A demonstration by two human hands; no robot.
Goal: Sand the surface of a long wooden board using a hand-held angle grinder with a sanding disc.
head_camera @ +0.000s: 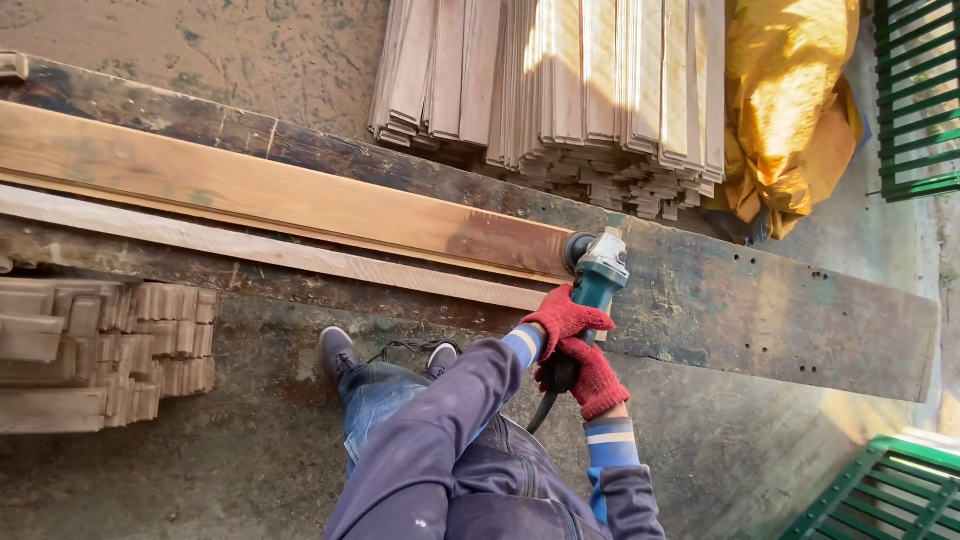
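Both your hands are on the grinder (pixel 598 272), red gloves wrapped tight. Your left hand (pixel 566 318) comes in across your body, fingers closed around the teal body just behind the head. Your right hand (pixel 594 378) sits lower, fist clenched on the dark rear handle, forearm rising straight from below. The grinder's head meets the right end of the plank (pixel 270 195), which lies along the dark workbench (pixel 780 310). Beyond the bench, a stack of thin wood strips (pixel 560 90); right of it, a crumpled yellow sack (pixel 790 100). Green metal grilles (pixel 918 95) stand far right.
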